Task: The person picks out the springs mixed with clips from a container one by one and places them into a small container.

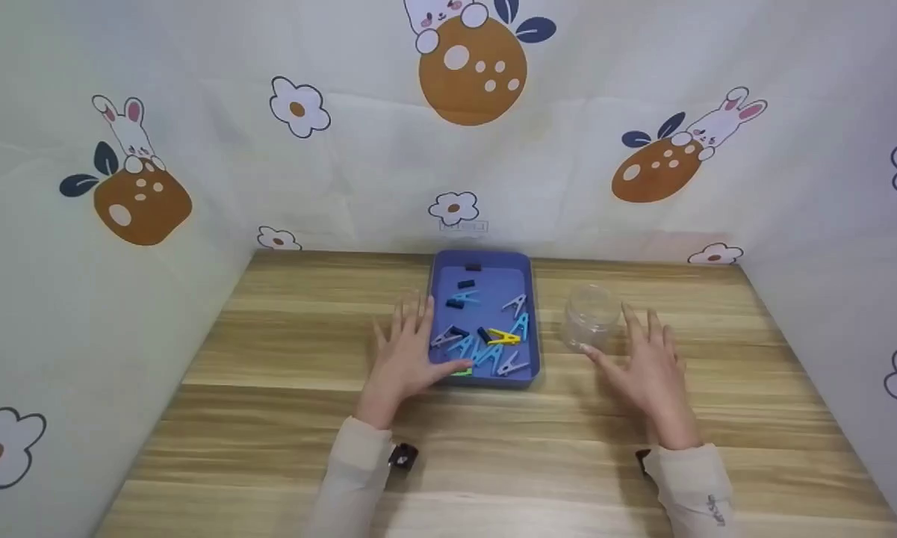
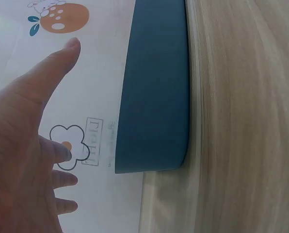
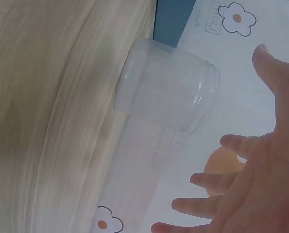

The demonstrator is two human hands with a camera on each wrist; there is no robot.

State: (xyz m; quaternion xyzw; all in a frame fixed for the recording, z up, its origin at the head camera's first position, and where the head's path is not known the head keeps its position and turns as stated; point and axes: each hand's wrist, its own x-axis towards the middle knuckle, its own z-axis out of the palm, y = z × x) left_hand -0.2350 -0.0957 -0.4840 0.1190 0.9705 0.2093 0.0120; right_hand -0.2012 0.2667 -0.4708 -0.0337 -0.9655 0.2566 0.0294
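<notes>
A blue tray [image 1: 485, 282] lies on the wooden table, holding several small clips in light blue, grey and yellow plus several black pieces. My left hand [image 1: 405, 357] is at the tray's left side with fingers spread, its thumb reaching over the near left corner above a green piece [image 1: 461, 372]. In the left wrist view the tray's outer wall [image 2: 156, 92] stands beside the spread fingers. To the right of the tray a clear, lidless jar [image 3: 166, 87] stands upright. My right hand [image 1: 648, 368] is spread at the jar's right and near side, holding nothing.
The wood-grain table [image 1: 523, 456] runs to a pale cloth backdrop [image 1: 373, 172] printed with rabbits, oranges and flowers, which rises at the back and both sides. Among the clips in the tray, a yellow clip [image 1: 505, 337] lies near the middle right.
</notes>
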